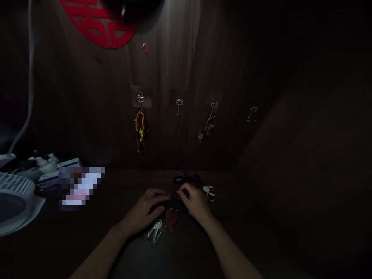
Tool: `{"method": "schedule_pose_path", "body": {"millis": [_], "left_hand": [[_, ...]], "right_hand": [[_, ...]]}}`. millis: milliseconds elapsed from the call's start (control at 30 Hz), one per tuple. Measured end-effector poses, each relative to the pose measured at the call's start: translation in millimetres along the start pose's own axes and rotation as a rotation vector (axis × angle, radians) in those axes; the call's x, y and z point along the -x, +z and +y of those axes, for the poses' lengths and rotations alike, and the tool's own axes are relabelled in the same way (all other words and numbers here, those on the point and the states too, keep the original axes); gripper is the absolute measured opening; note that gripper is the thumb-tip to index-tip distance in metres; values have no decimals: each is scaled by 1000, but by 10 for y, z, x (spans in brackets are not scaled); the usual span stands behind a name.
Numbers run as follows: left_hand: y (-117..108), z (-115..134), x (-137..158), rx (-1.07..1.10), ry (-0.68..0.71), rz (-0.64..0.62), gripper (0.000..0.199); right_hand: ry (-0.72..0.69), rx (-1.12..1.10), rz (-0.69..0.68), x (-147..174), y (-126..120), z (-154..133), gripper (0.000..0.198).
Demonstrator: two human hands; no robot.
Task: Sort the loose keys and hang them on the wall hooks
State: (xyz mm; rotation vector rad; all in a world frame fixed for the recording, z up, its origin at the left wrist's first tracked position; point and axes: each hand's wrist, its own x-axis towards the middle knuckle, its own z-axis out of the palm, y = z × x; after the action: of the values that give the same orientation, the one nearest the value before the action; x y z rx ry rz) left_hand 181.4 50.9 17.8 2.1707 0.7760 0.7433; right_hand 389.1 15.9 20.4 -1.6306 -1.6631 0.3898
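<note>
In dim light, my right hand (194, 201) is closed in a pinch on what looks like a key ring (176, 195). Facing it from the left, my left hand (147, 209) has its fingers stretched toward the same spot, with thumb and forefinger apart. Between the hands lies a dark blue piece (175, 204), too dark to name. Below it is a dark red tag (171, 221), and a bunch of silver keys (154, 231) rests near my left thumb. Black items (186, 179) lie just beyond my right hand, and a white fob with a ring (209, 190) sits beside it.
Metal hooks line the wooden wall, among them a bare one (179, 106) and another bare one (252, 114). A yellow-and-red cord (140, 124) and a key bunch (209, 126) hang from others. At left stand a white fan-like device (17, 197), bottles (45, 164) and boxes (49, 178).
</note>
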Motion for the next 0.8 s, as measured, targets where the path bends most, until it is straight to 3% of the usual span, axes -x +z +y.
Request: {"method": "schedule_pose_path", "body": {"millis": [267,600,800], "left_hand": [[-16,-191,-34,-219,-58,81,25],[-283,-351,-29,-148,-263,266,30],[-537,-328,77,-91,-383,251,31]], "right_hand": [[-48,119,-1,20,7,-1,12],[-480,58,-109,80,89,-91,20],[-583,75,-272,158,94,-212,16]]}}
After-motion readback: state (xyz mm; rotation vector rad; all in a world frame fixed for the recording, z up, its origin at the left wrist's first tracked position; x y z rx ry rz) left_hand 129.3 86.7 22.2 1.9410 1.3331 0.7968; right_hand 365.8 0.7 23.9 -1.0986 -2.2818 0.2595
